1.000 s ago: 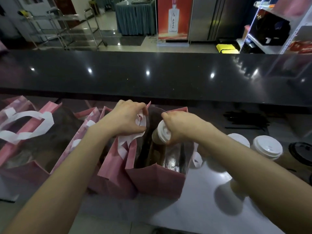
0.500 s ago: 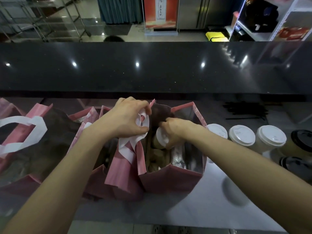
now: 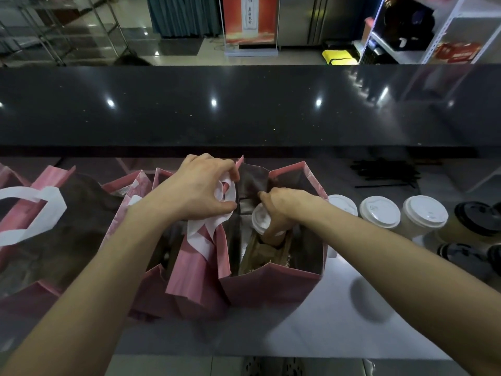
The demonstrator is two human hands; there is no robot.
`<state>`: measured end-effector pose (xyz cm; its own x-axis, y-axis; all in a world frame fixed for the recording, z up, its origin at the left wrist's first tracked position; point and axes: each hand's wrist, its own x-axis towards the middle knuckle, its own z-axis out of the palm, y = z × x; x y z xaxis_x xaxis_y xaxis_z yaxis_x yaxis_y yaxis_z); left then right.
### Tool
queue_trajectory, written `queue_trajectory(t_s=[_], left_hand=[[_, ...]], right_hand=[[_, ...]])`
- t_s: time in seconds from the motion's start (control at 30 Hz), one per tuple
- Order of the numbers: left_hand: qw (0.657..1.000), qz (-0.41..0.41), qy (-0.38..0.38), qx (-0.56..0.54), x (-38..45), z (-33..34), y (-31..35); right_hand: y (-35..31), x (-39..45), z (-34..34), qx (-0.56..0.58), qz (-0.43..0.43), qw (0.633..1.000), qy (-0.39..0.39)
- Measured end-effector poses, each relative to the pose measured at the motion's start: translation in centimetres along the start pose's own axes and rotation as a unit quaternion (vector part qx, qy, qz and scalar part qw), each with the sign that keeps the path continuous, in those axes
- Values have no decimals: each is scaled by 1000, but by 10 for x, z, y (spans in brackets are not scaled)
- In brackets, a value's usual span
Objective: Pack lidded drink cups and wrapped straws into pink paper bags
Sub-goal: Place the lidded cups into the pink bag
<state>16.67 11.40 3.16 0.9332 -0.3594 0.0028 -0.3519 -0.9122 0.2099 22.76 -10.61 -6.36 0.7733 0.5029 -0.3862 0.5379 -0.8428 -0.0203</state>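
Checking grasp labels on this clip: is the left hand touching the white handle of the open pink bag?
Touching. The head view shows the left hand with fingers and thumb curled round the white handle, pinching it against the bag edge.

Dim rm. Glossy black counter ledge (image 3: 244,109) at 12 w/ ceiling-light reflections; beyond it tiled floor (image 3: 189,54), red banner (image 3: 250,20); white shelving (image 3: 444,28) at 2.

open bag (image 3: 271,286) on bench (image 3: 311,321), centre | cup (image 3: 261,219) inside it, right hand (image 3: 284,207) on cup | left hand (image 3: 198,194) at bag's left rim | more bags (image 3: 54,226) to left | lidded cups (image 3: 379,215) in row right of bag | straws (image 3: 385,173) behind cups
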Motion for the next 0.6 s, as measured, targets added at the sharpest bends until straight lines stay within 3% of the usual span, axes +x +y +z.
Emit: queue_trajectory(t_s=[0.47, 0.53, 0.6], left_hand=[[1000, 6, -4, 20, 5, -4, 27], [1000, 10, 7, 24, 7, -6, 27], [999, 19, 27, 24, 12, -9, 30]], right_hand=[[0, -31, -17, 47, -18, 999, 8], [11, -49, -33, 108, -18, 992, 60], [33, -71, -45, 184, -5, 964, 193]])
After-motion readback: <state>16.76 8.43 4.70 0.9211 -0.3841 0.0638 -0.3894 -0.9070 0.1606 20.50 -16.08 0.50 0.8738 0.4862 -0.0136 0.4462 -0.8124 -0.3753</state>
